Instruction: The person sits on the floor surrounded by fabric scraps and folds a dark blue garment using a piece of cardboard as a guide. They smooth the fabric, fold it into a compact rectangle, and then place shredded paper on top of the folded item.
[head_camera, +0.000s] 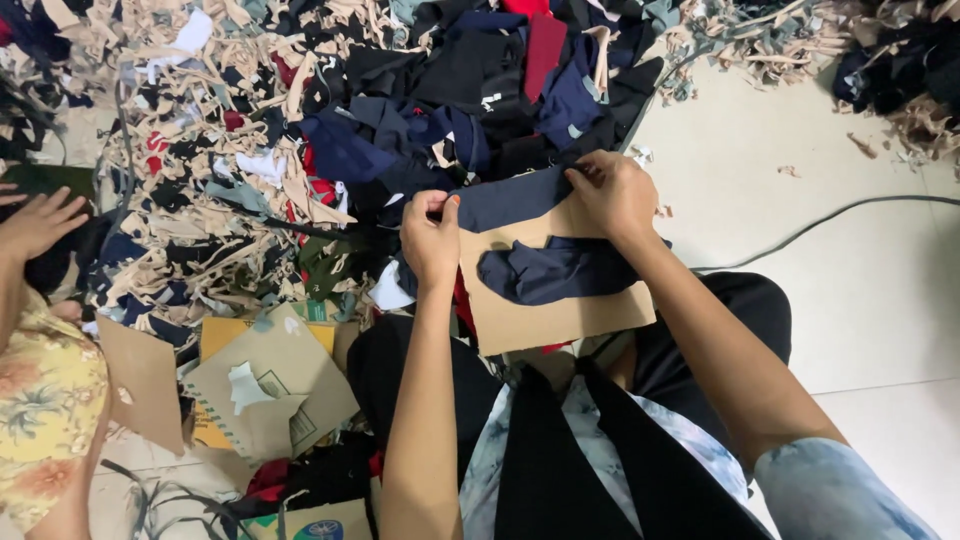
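My left hand (430, 235) and my right hand (612, 192) pinch the two ends of a navy fabric strip (510, 200), stretched across the top edge of a brown cardboard piece (560, 315). The cardboard rests over my lap, tilted a little. On its face lies a crumpled navy cloth piece (555, 270). Both hands sit at the cardboard's upper corners, fingers closed on the strip.
A big heap of fabric scraps (300, 130), beige, navy, black and red, covers the floor ahead. Another person's hand (38, 222) and floral sleeve (45, 400) are at the left. Cardboard pieces (265, 385) lie at lower left. A cable (830, 215) crosses the pale floor at right.
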